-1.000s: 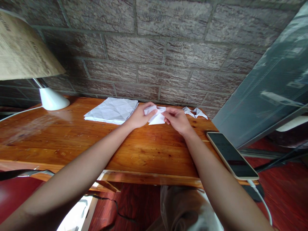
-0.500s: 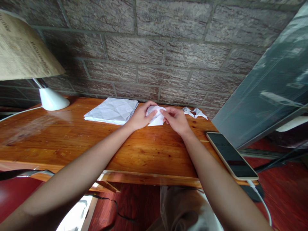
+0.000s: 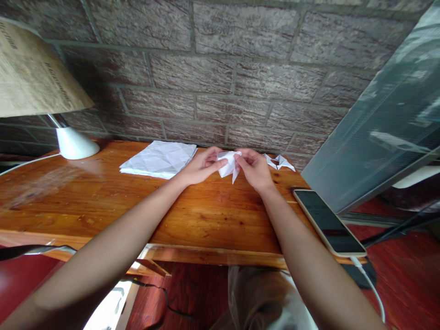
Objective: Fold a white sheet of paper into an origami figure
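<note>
Between my two hands is a small piece of folded white paper (image 3: 225,167), with a narrow point hanging down on its right side. My left hand (image 3: 205,166) pinches its left edge with thumb and fingers. On the other edge, my right hand (image 3: 252,167) grips the paper near its top right corner. A stack of creased white paper sheets (image 3: 158,158) lies on the table just left of my left hand. Behind my right hand, folded paper shapes (image 3: 282,162) stand on the table, partly hidden by that hand.
The wooden table (image 3: 213,215) ends at a brick wall (image 3: 213,73). A lamp (image 3: 74,143) stands at the far left. On the right edge lies a phone (image 3: 330,222) with a white cable (image 3: 373,284) plugged in. A glass panel (image 3: 371,123) rises beyond the right end.
The folded paper has turned and shifted slightly right, and a narrow point now hangs down from it. Both hands have changed their hold on it.
</note>
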Available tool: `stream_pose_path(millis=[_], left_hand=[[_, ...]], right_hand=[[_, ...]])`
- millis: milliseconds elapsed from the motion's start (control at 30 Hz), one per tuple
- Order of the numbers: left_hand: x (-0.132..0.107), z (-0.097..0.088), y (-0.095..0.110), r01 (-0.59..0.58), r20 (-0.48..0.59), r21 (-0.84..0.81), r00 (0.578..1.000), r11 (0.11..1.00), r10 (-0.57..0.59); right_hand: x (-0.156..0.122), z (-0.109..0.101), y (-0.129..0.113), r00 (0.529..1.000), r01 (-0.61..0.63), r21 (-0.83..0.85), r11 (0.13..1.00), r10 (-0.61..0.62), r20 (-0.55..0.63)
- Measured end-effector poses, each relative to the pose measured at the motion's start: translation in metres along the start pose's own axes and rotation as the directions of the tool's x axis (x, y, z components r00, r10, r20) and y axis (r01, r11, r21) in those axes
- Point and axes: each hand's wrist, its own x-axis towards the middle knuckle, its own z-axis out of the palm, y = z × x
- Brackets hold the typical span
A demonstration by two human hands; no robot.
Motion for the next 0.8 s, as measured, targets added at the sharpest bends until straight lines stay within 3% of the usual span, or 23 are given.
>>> stream_pose_path(millis=[100,167,300,433,600,800], left_hand=[[0.002,-0.004,0.001,0.0,0.022,-0.094,1.0,0.996,0.002],[0.005,-0.005,0.0,0.056,0.0,-0.163,0.998,0.985,-0.057],[0.008,-0.002,-0.004,0.107,-0.078,-0.12,0.99,0.987,-0.117],[0.008,0.001,-0.004,0.12,-0.08,-0.155,0.988,0.98,-0.134],[0.006,0.009,-0.011,0.052,-0.092,-0.145,0.994,0.988,-0.066],[0.006,0.018,-0.027,0.027,-0.188,-0.075,0.981,0.997,-0.041]], right_hand=[[0.001,-0.001,-0.001,1.0,0.005,0.017,1.0,-0.006,0.021],[0.001,-0.001,0.0,1.0,0.014,0.026,1.0,-0.015,0.017],[0.0,0.0,-0.001,0.999,0.02,0.014,1.0,-0.02,0.037],[-0.002,0.001,-0.002,0.999,0.032,-0.088,0.996,-0.028,0.042],[-0.004,0.001,0.001,0.998,0.009,-0.16,0.987,-0.018,-0.06],[-0.006,0.005,0.001,1.0,0.011,-0.228,0.974,-0.011,0.004]])
